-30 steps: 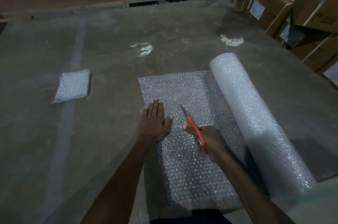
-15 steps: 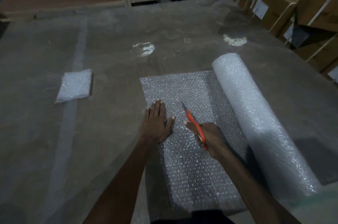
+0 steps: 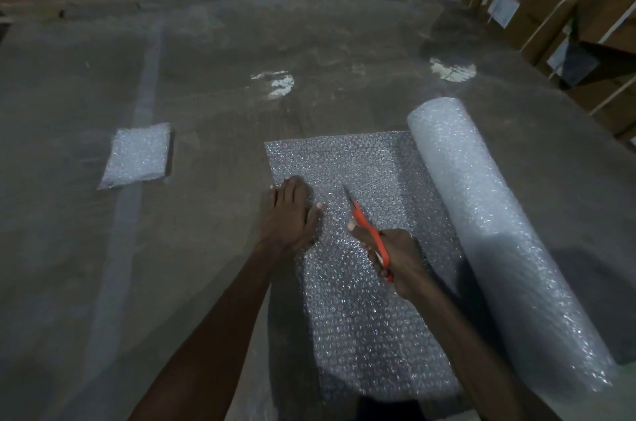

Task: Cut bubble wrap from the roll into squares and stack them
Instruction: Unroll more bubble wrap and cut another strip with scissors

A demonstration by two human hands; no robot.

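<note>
Little has moved: the left hand (image 3: 290,214) still presses flat, fingers straight, on the sheet (image 3: 361,300). The right hand (image 3: 395,259) keeps its closed grip on the orange scissors (image 3: 370,231), blades over the sheet beside the roll (image 3: 499,231).

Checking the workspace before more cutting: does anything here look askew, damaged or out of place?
Nothing stands out. The left hand presses flat on the unrolled sheet, the right hand grips the orange cutter over it, the roll lies alongside, and the cut stack sits apart.

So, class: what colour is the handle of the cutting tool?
Orange-red; the cutter, gripped in the right hand, shows in the head view.
</note>
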